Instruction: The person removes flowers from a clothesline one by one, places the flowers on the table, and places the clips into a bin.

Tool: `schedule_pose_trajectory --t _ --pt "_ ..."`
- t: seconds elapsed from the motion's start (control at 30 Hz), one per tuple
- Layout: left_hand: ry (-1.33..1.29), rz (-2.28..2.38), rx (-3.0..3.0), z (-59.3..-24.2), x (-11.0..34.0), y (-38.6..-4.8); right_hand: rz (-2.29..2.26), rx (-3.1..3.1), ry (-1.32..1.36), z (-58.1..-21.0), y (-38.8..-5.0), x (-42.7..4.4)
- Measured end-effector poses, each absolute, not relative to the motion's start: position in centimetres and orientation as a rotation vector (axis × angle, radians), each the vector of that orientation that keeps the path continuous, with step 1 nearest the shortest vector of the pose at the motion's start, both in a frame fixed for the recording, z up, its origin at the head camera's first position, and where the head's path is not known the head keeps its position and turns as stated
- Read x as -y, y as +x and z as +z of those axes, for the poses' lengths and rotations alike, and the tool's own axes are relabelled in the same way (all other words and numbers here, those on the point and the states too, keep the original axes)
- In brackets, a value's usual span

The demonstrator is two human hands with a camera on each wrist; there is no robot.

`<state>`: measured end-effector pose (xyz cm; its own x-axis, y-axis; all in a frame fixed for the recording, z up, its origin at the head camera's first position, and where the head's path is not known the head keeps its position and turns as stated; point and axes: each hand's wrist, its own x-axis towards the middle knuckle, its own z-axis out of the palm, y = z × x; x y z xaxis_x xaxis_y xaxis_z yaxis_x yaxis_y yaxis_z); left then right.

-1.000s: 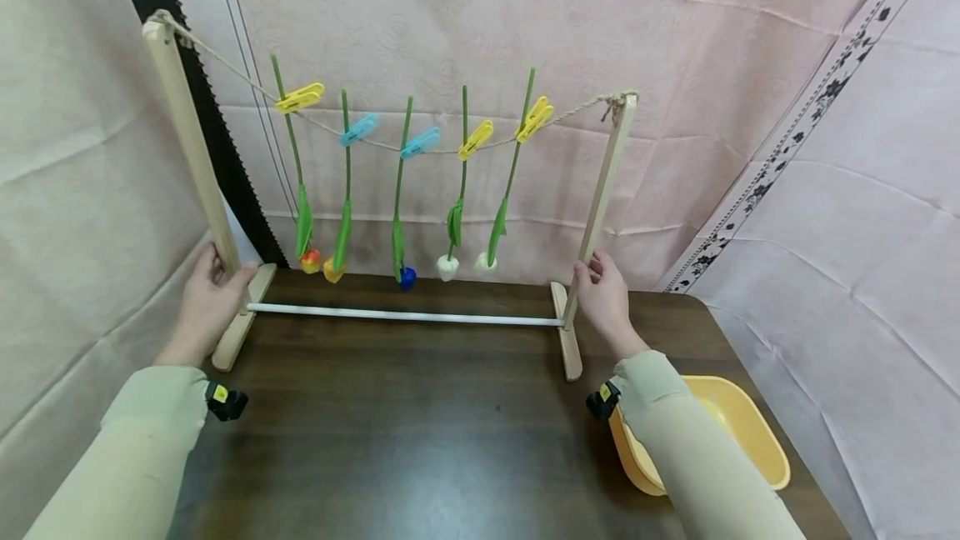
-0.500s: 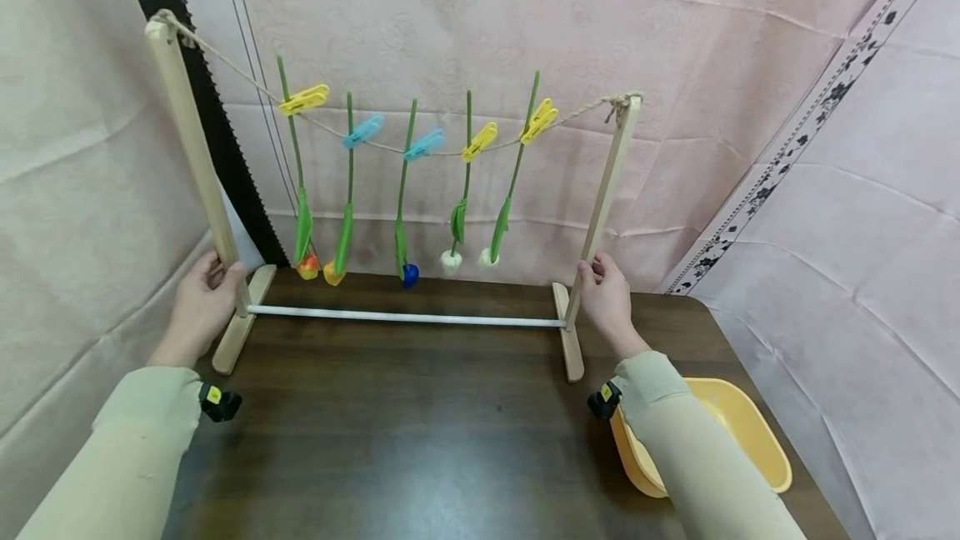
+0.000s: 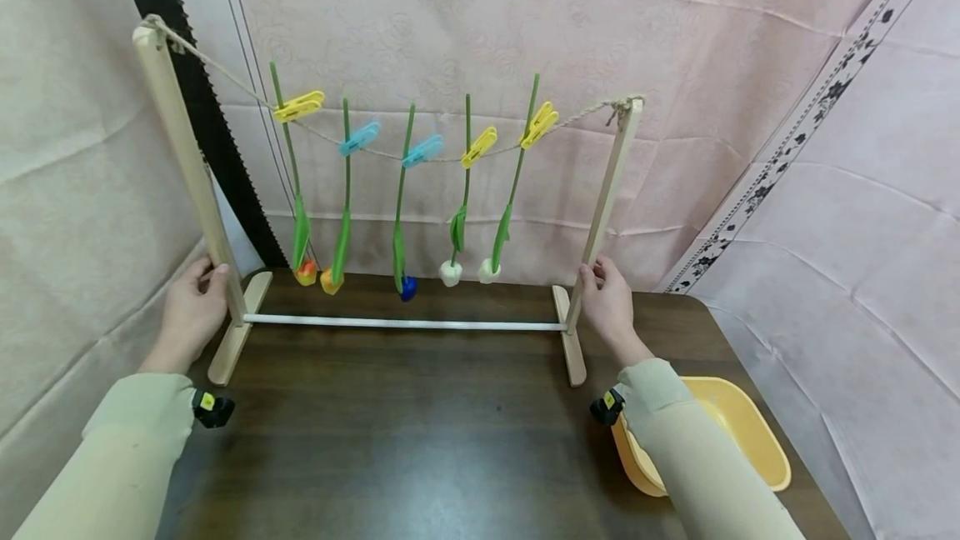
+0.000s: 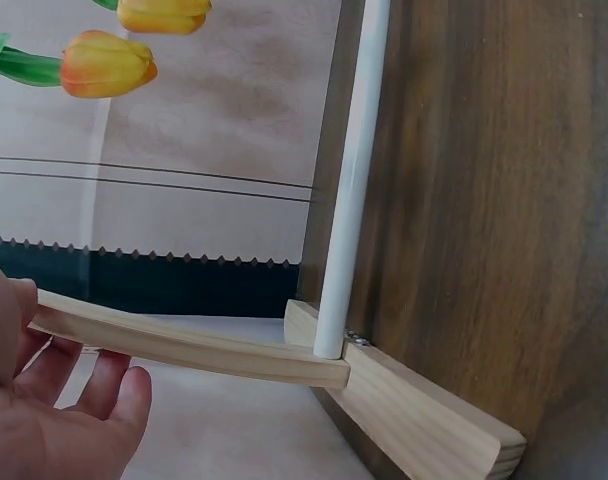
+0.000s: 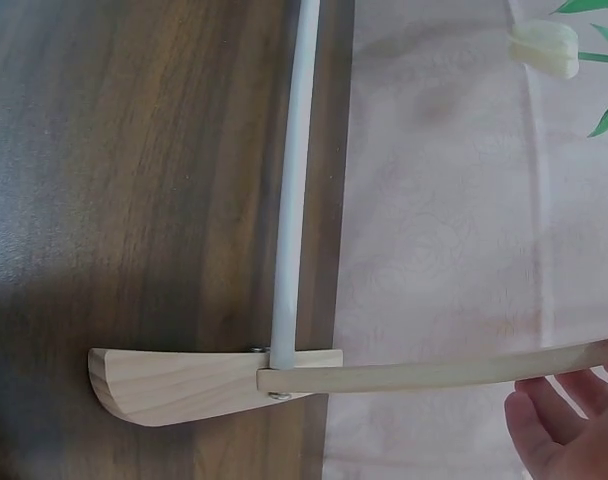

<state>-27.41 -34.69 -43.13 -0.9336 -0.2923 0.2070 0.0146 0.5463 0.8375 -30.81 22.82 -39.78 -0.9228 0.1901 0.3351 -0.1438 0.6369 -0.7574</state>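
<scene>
A wooden frame stands on the table, its left post [image 3: 187,140] and right post [image 3: 611,182] joined low down by a white rod [image 3: 405,323]. My left hand [image 3: 193,307] grips the left post near its base; in the left wrist view the fingers of that hand [image 4: 69,390] curl at the post [image 4: 184,340]. The right post is pinched by my right hand [image 3: 609,302], also low. From a rope [image 3: 240,83] between the post tops, several artificial tulips hang upside down on yellow clips [image 3: 298,106] and blue clips [image 3: 360,138]; one bloom is blue [image 3: 408,288].
A yellow basin [image 3: 776,465] sits at the right of the dark wooden table [image 3: 390,457], partly behind my right forearm. Pale cloth [image 3: 450,23] hangs behind the table and at both sides, with a black strip at the back left.
My left hand and the frame's left end have moved slightly towards me and left. The right end has shifted barely, and the hanging tulips have swung a little.
</scene>
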Motion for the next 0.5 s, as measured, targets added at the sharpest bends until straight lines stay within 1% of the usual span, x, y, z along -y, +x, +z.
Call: schedule_pose_trajectory --t 0.3,0.5 --pt "0.153 -1.201 2.483 -43.2 35.0 -26.8 1.119 2.505 0.004 -39.5 -29.9 -23.1" --pt "0.085 -1.051 2.463 -43.6 35.1 -26.4 0.948 2.535 0.069 -39.8 -29.2 -23.5"
